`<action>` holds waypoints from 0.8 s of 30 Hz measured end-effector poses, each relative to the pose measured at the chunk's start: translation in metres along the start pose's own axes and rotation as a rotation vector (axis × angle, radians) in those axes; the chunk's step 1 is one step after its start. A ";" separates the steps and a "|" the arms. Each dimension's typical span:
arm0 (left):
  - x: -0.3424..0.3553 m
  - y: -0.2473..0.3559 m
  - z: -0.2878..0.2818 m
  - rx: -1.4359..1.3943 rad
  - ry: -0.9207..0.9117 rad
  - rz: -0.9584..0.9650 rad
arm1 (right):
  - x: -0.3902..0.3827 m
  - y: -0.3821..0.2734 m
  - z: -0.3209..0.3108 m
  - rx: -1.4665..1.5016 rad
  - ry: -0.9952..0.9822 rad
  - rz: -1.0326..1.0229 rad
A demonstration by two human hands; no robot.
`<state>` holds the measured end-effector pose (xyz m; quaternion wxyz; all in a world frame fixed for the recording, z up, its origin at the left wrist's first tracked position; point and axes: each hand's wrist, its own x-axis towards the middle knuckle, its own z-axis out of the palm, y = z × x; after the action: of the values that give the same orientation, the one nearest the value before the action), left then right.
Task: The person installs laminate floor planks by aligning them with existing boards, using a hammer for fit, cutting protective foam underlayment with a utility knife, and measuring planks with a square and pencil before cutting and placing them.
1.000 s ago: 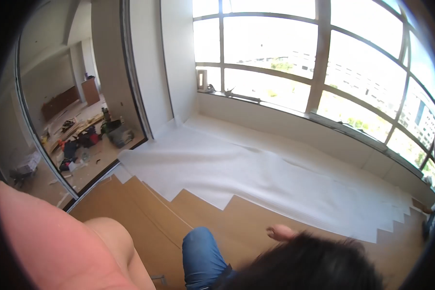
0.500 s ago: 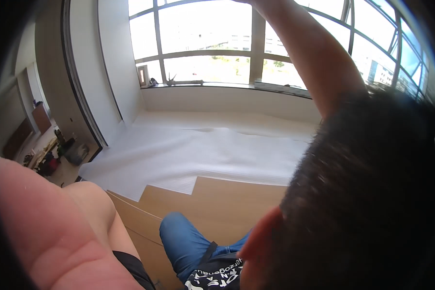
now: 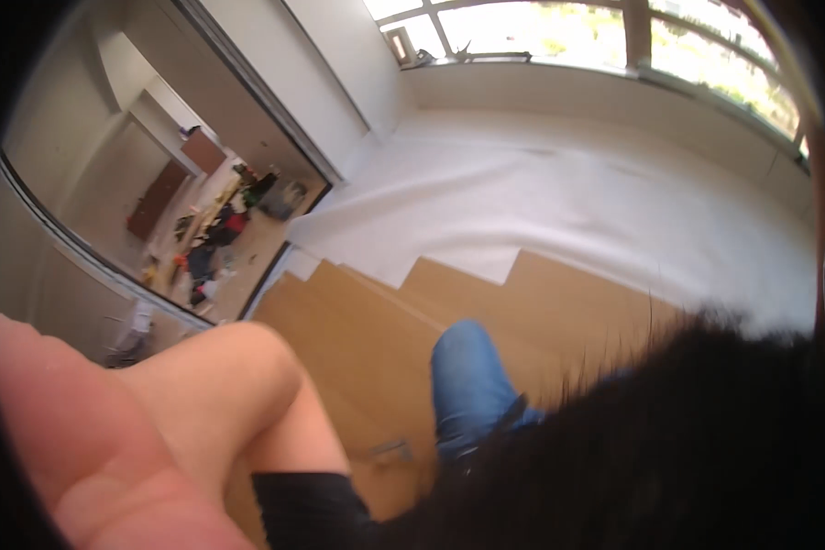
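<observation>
Very close to the camera at the left edge is my left hand [image 3: 73, 440], a large blurred stretch of skin with the fingers out of sight. From it the bent left arm [image 3: 275, 367] runs over a raised elbow down to a black short sleeve [image 3: 302, 504]. What the hand holds, if anything, cannot be seen. My right hand is out of the picture. Dark hair [image 3: 632, 458] fills the lower right and covers much there. A knee in blue jeans [image 3: 472, 376] rests over the wood-coloured floor boards [image 3: 357, 330].
Stepped board ends border a wrinkled white underlay sheet [image 3: 559, 183], reaching toward the low window wall [image 3: 559, 87]. A doorway at the left opens onto a heap of mixed things [image 3: 220, 238]. A small blurred grey object [image 3: 391, 449] lies on the boards.
The view has swung left and downward, showing more doorway and less window. The raised arm at upper right has gone from its place. Hair now covers the lower right; the left hand stays close.
</observation>
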<state>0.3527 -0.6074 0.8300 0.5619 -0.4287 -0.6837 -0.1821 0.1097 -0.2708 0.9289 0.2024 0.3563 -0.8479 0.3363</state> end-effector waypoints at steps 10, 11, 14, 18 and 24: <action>-0.104 -0.003 0.029 -0.033 0.043 -0.085 | -0.178 0.174 0.159 -0.028 -0.543 0.232; -0.105 -0.001 0.032 -0.031 0.016 -0.091 | -0.199 0.188 0.183 -0.041 -0.584 0.215; -0.123 -0.007 0.040 -0.078 0.033 -0.141 | -0.284 0.213 0.242 -0.027 -0.686 0.316; -0.131 -0.010 0.055 -0.087 0.056 -0.178 | -0.438 0.298 0.317 -0.088 -0.640 0.353; -0.195 -0.032 0.067 -0.027 0.142 -0.523 | -0.613 0.254 0.364 -0.185 -0.194 0.787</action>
<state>0.2863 -0.6513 0.6373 0.5366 -0.2312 -0.7276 -0.3596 0.2907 -0.1119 0.2116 0.0086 0.0154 -0.9612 0.2754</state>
